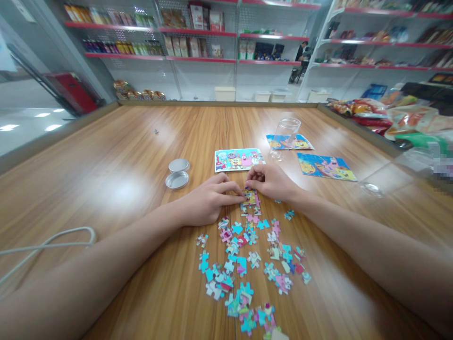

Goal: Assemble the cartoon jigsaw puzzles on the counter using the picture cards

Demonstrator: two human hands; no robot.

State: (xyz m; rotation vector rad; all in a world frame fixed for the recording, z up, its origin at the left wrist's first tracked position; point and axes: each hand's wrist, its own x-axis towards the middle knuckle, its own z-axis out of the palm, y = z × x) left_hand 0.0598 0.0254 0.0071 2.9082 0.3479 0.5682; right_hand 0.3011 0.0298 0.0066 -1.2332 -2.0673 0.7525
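Note:
A small block of joined jigsaw pieces [249, 198], with a yellow cartoon face and pink parts, lies on the table between my hands. At its left edge, my left hand [208, 198] has thumb and fingertips pinched close on it. The fingers of my right hand [269, 182] are curled in a pinch at the block's top, around a small jigsaw piece [247, 188] mostly hidden by the fingertips. Towards me spread many loose jigsaw pieces [231, 248], blue, pink and white. Just beyond my hands lies a cartoon picture card [239, 161].
Two round metal lids [177, 180] lie left of the card. To the right are two blue cartoon pictures [327, 166], a clear plastic cup [288, 128] and another clear container [396, 172]. A white cable [49, 244] loops at left; snack bags [371, 111] are piled at right.

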